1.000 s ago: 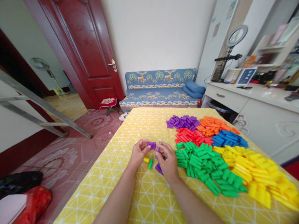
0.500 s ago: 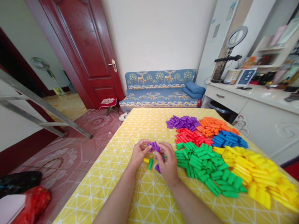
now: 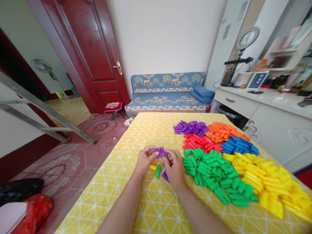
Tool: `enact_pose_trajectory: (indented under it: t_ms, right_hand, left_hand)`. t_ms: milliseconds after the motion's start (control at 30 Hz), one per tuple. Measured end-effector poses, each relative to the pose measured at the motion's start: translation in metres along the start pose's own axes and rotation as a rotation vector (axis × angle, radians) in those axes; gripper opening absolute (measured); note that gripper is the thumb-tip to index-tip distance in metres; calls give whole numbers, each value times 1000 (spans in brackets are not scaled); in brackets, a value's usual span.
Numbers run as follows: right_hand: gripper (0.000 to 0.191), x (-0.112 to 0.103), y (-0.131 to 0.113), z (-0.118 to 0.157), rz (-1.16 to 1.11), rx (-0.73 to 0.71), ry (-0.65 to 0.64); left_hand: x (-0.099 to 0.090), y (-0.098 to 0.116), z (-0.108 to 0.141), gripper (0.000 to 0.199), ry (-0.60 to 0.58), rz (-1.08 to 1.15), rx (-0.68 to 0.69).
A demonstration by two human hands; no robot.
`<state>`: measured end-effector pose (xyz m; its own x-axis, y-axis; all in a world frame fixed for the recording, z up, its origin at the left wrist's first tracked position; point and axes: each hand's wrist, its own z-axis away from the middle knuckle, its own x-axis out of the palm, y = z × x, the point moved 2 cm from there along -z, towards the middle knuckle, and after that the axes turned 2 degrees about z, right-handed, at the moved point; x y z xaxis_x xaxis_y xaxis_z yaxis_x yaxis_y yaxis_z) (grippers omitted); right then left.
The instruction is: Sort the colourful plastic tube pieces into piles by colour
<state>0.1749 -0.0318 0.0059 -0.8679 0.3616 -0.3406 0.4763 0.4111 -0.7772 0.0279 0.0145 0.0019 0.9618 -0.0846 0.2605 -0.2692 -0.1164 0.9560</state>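
Observation:
Between my two hands, just above the yellow patterned tablecloth [image 3: 117,191], is a short row of purple tube pieces [image 3: 161,152]. The fingertips of my left hand [image 3: 145,159] pinch its left end. My right hand [image 3: 175,167] grips the right end with thumb and fingers. Below them on the cloth lie a green piece [image 3: 158,172], a yellow piece [image 3: 153,167] and a purple piece [image 3: 165,176] that is partly beside my right hand.
Right of my hands are piles of green [image 3: 214,169], yellow [image 3: 270,178], red [image 3: 201,143], blue [image 3: 239,145], orange [image 3: 223,131] and purple pieces [image 3: 191,128]. A patterned sofa [image 3: 165,92] stands beyond the table, a white cabinet [image 3: 280,120] to the right.
The purple row has shifted and turned slightly between my fingers, and both hands stay on it. A purple bit beneath my right hand is now less visible.

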Motion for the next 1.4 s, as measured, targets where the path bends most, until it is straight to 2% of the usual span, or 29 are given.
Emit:
enact_pose_trajectory:
  t_ms: [67,133,233,333,400,500,733,933,1033,1133,1267,1400]
  right_hand:
    - [28,1,1,0,5,4,-30]
    - [24,3,1,0,-6,-10,-99]
    - [17,5,1,0,-29,-15,-127]
    - [30,0,-3,1,-7,-1,-25]
    - [41,-3,-7,1,50,-61,-9]
    - [43,-5,-10,2,152,-179,-69]
    - [53,0,-3,4,159,-244,-104]
    - [44,-10,-17,0,162,-213,-157]
    - [36,-27,-22,-29,214,-191,-102]
    - [32,-47,-13,-82,353,-241,-17]
    - [31,-66,22,-160,657,-217,-47]
    - [31,-75,60,-206,941,-87,-70]
  left_hand:
    - [-2,1,-1,37,80,48,10]
    - [-4,1,-1,39,103,87,-4]
    - [-2,1,0,38,51,86,-25]
    - [1,3,4,33,-18,32,-34]
    - [3,3,5,31,-63,-15,-38]
    - [4,4,6,31,-104,-57,-37]
    - [5,7,6,32,-99,-25,-49]
    - [1,2,4,37,-57,-29,-52]
    - [0,0,3,41,-72,-19,-34]
    - [2,-1,3,44,-89,-38,-42]
    - [8,-1,4,48,-125,-72,-125]
    - [12,-1,6,50,-128,-118,-150]
